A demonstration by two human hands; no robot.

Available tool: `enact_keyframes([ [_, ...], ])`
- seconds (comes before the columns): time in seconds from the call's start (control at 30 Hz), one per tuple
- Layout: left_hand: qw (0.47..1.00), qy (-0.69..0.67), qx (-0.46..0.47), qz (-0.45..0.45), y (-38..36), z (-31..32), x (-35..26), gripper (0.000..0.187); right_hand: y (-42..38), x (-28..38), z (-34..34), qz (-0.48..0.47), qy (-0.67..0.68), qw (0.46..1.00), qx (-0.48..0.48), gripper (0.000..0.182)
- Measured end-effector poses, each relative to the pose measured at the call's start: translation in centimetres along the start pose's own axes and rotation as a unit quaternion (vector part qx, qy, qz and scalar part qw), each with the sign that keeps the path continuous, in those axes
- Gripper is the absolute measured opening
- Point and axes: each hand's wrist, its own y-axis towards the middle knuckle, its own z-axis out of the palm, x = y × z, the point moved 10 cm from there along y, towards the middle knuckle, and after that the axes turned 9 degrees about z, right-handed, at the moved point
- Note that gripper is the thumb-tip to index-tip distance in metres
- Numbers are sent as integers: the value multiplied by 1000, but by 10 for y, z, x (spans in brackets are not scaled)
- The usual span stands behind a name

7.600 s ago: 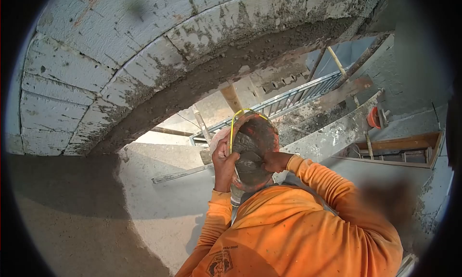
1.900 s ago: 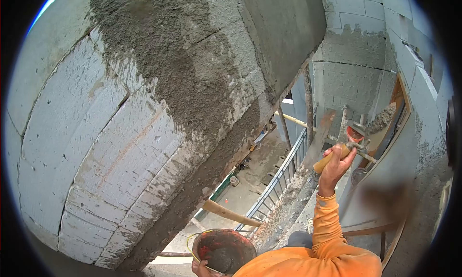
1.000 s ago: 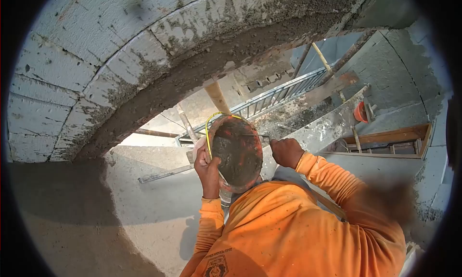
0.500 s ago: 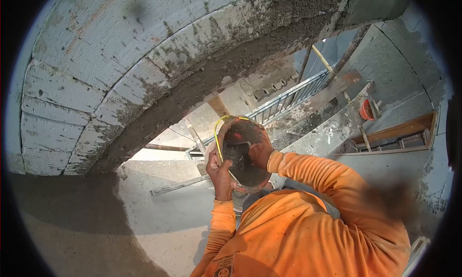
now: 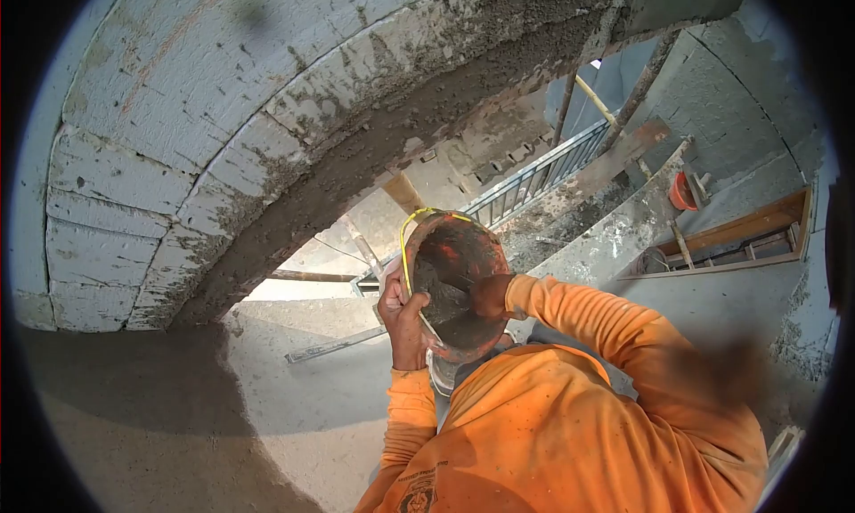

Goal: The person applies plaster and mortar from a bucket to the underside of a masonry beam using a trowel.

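A mortar-stained orange-red bucket [image 5: 488, 246] is tilted in front of my body, with a yellow cord or handle [image 5: 404, 255] along its rim. Grey mortar [image 5: 452, 321] lies inside it. My left hand [image 5: 406, 324] is closed on the bucket's left rim, thumb over the edge. My right hand [image 5: 491, 297] reaches into the bucket with its fingers closed round a trowel [image 5: 450, 280]; the handle is hidden in the fist and the blade is partly in the mortar.
Above left curves a block wall [image 5: 178, 112] with a band of wet mortar [image 5: 374, 148]. A blue-grey railing [image 5: 534, 179] and wooden poles [image 5: 641, 90] stand beyond. A red container [image 5: 683, 192] is at right, above a wood-framed opening [image 5: 739, 241]. A metal straightedge [image 5: 334, 345] lies at left.
My right hand has shifted slightly right and down inside the bucket, and the trowel has moved with it. My left hand keeps its hold on the rim.
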Motion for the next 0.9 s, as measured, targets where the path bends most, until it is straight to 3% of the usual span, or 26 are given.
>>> enact_keyframes([
  [0.03, 1000, 1, -1, 3, 0, -4, -2, 62, -17, 1, -15, 54, 206, 963, 163, 31],
  [0.07, 1000, 0, -5, -1, -2, -11, -2, 60, -42, 15, -19, 103, 400, 855, 315, 36],
  [0.1, 1000, -2, -10, -3, -2, -17, -5, 59, -48, 17, -26, 99, 401, 856, 312, 36],
  [0.2, 999, -20, -33, 7, -5, -31, -18, 56, -69, 6, -47, 126, 605, 736, 277, 36],
  [0.23, 999, -35, -40, 0, -7, -38, -15, 57, -69, 4, -46, 121, 603, 738, 278, 36],
  [0.3, 999, -15, -44, -2, -10, -46, -9, 54, -65, -33, -42, 255, 712, 633, 161, 35],
  [0.33, 999, -22, -33, -9, -11, -44, -3, 53, -61, -40, -49, 247, 738, 608, 159, 33],
  [0.37, 999, -28, -22, -15, -12, -43, 2, 53, -53, -53, -59, 243, 739, 608, 157, 33],
  [0.43, 999, -23, -17, -24, -12, -38, 2, 55, -46, -49, -97, 180, 653, 708, 202, 38],
  [0.47, 999, -4, -6, -33, -11, -36, 3, 55, -52, -32, -121, 178, 655, 706, 204, 38],
  [0.5, 999, 15, 6, -42, -9, -33, 4, 54, -57, -7, -161, 113, 510, 830, 195, 39],
  [0.53, 998, 33, 22, -53, -8, -28, 5, 54, -63, 10, -182, 46, 346, 920, 177, 41],
  [0.57, 998, 32, 26, -53, -4, -24, 5, 54, -66, 13, -164, 50, 347, 920, 174, 41],
  [0.63, 999, -5, 41, -23, 7, -17, -6, 55, -77, 38, -177, -74, 201, 976, -45, 42],
  [0.67, 998, -14, 43, -33, 5, -19, -8, 57, -78, 7, -164, 21, 281, 958, 51, 36],
  [0.7, 999, -20, 36, -26, 8, -18, -11, 57, -77, -9, -167, 17, 270, 961, 54, 36],
  [0.8, 996, -54, 37, -54, 3, -19, -9, 59, -61, -43, -163, 109, 201, 966, -120, 23],
  [0.9, 996, -28, 60, -62, 9, -15, -5, 58, -55, 13, -180, 73, 140, 981, -117, 18],
])
